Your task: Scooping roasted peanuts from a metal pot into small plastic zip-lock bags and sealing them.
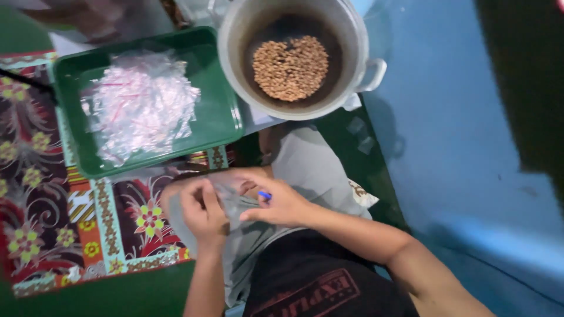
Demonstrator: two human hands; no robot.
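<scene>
1. A patterned mat covers the floor on the left; it looks soft and flat, a fair bed for light things.
2. On it sits a green tray heaped with clear bags. They look thin, limp and slippery, likely to cling together; a pinch at one edge would probably lift a single bag.
3. The left hand has its fingers curled shut on a small clear bag held over the lap.
4. The right hand pinches the same bag at its top, with a small blue thing against the fingers; I cannot tell what it is.
5. Above, a metal pot holds brown nuts: small, hard, loose, and apt to roll and spill.
6. To the right runs a bare blue floor, smooth and dim.
</scene>
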